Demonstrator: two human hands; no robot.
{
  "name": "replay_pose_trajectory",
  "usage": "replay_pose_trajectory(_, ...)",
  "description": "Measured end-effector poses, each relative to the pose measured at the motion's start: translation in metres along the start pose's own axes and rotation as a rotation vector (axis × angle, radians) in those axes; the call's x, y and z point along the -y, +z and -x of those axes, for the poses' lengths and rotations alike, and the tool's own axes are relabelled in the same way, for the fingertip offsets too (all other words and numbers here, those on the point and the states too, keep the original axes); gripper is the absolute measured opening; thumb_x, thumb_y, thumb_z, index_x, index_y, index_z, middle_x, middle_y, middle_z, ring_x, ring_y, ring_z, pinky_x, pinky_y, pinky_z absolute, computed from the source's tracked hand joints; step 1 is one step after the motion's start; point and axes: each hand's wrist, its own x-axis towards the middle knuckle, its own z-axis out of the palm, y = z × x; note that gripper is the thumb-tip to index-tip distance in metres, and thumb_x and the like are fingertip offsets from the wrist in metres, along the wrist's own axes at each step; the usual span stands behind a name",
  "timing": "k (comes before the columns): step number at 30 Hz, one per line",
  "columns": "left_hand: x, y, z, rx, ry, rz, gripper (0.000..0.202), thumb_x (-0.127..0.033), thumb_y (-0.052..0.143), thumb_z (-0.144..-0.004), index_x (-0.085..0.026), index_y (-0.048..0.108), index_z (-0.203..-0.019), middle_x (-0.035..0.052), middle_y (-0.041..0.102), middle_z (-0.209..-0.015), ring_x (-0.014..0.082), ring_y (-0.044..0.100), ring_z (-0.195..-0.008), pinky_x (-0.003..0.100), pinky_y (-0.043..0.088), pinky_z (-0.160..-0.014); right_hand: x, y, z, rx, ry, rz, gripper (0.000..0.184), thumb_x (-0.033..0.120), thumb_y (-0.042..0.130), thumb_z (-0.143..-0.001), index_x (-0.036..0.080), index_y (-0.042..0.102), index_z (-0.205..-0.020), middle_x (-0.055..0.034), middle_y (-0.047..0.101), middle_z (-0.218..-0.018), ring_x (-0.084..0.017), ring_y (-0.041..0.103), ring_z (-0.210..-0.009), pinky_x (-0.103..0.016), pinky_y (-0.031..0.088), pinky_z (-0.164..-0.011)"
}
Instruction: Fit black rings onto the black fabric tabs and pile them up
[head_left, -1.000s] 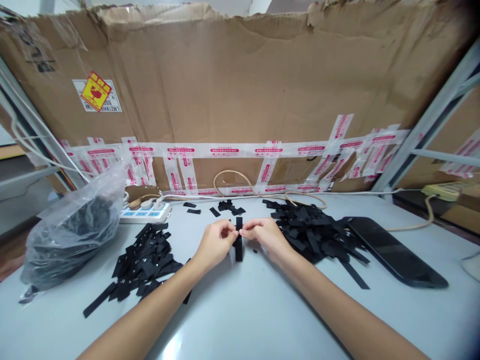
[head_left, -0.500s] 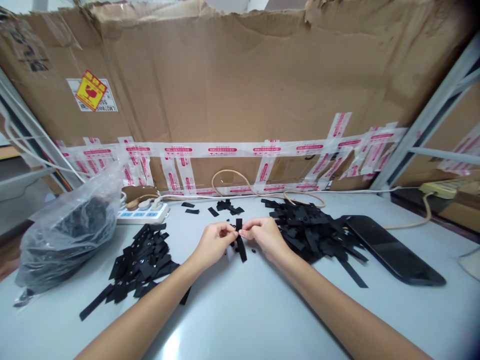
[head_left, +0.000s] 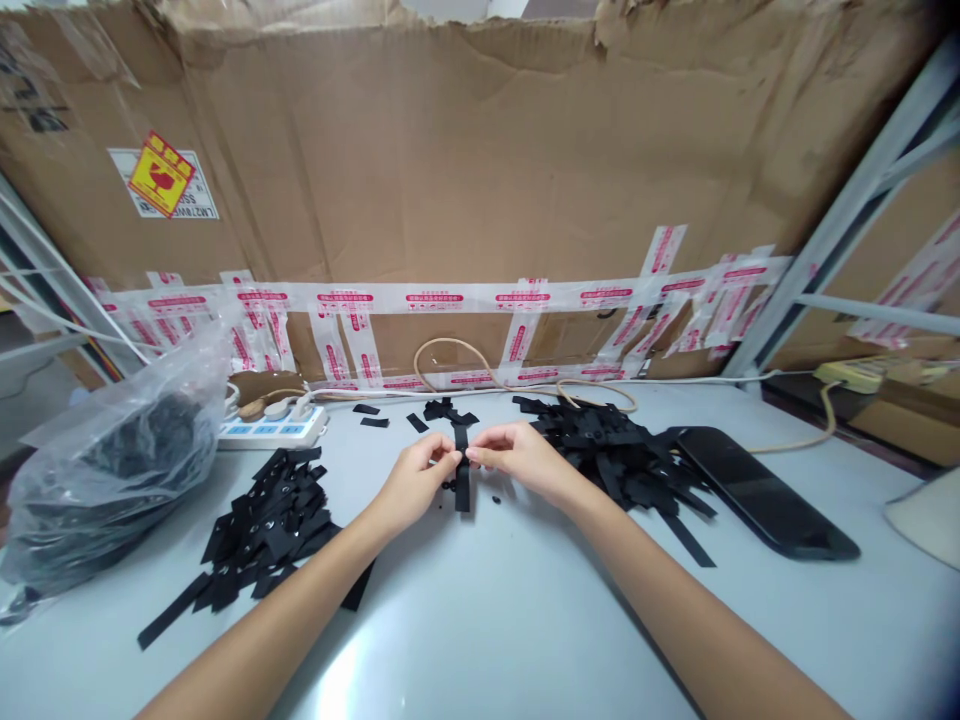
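Fingers of the left hand (head_left: 411,487) and right hand (head_left: 529,463) pinch a black strip (head_left: 463,492) between the left pile (head_left: 274,530) and right pile (head_left: 604,450), seemingly working its middle, so the next move calls for a steady grip.

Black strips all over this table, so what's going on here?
A person is working on one black strip with bare hands: the left hand and right hand grip it between their fingertips, roughly upright in the view. One heap of black pieces, some with small shiny spots, lies on the left of the table; another heap of black strips lies on the right. What the fingertips are doing to the strip is too small to tell.
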Motion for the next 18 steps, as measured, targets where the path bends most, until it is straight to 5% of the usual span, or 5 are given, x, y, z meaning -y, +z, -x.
replay_pose_trajectory(18, 0.004, -0.004, -0.005, 0.045, -0.042, 0.167, 0.018, -0.030, 0.056, -0.066, -0.018, 0.044, -0.061, -0.0042, 0.045, -0.057, 0.0110, 0.044, -0.057, 0.025, 0.034, -0.059, -0.011, 0.012, -0.002, -0.033, -0.024, -0.059, 0.014, 0.027, 0.062, -0.065, 0.013, 0.062, -0.062, 0.0014, 0.052, -0.053, -0.009, 0.043, -0.051, -0.024, 0.032, -0.052)
